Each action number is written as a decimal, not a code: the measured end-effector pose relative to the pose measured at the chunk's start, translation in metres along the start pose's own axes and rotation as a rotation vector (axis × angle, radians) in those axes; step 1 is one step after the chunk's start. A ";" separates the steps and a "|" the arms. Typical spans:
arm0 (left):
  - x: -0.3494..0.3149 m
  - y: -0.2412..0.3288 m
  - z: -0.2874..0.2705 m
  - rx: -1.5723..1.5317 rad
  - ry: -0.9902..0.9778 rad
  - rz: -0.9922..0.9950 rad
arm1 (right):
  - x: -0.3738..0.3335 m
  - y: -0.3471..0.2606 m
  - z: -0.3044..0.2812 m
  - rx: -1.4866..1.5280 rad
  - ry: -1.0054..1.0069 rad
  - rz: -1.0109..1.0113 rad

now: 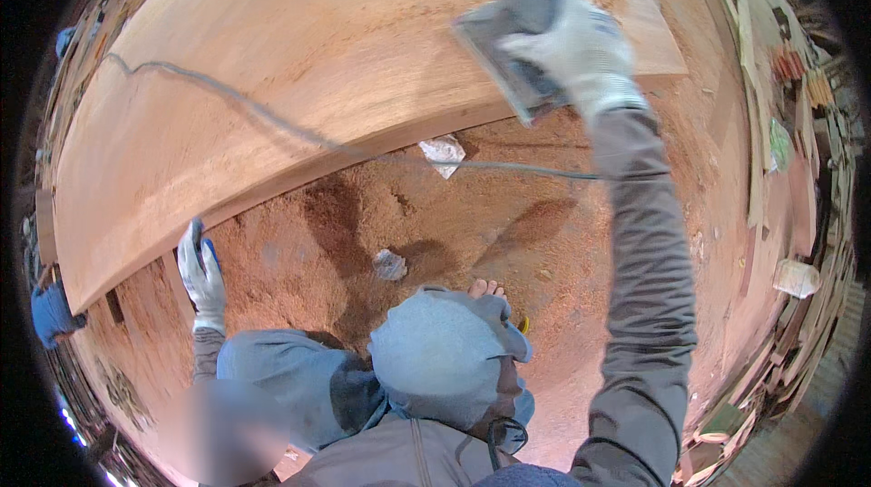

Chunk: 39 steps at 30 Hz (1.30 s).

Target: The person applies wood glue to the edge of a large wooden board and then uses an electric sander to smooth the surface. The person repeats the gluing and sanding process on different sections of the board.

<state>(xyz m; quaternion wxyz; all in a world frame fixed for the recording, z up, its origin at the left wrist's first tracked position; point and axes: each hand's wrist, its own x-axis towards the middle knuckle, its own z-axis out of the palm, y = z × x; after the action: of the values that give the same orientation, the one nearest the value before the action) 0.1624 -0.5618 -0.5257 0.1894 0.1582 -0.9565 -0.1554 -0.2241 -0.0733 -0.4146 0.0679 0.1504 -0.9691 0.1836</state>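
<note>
**Gloved Hand Presses Sander on Wood Panel**

At one o'clock, the right hand (572,47), in a white glove, clasps a grey rectangular sander (508,56) from above, fingers draped over its top; its flat pad lies on the large reddish wood panel (299,52) near the edge. A grey cord (299,135) trails toward ten o'clock. At eight o'clock, the gloved left hand (201,274) grips the panel's edge.

We have one fisheye view from the head, looking steeply down, close over the wooden panel (299,61) and the sawdust floor (472,233).
</note>
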 end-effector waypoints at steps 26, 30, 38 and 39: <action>-0.396 -0.126 0.041 -0.938 0.204 -1.904 | -0.024 -0.136 0.049 0.325 -0.205 -0.350; -0.393 -0.131 0.062 -0.900 0.302 -1.918 | -0.026 -0.210 0.070 0.278 -0.202 -0.479; -0.380 -0.156 0.077 -0.493 0.802 -1.825 | -0.045 -0.346 0.101 0.161 -0.374 -0.503; -0.377 -0.158 0.077 -0.470 0.865 -1.791 | -0.047 -0.356 0.103 0.159 -0.378 -0.513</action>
<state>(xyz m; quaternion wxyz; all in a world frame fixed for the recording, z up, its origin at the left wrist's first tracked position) 0.5000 -0.5500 -0.7680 0.3590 0.8165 -0.2820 -0.3534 -0.0752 -0.4156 -0.3984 -0.0810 0.4257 -0.8778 0.2043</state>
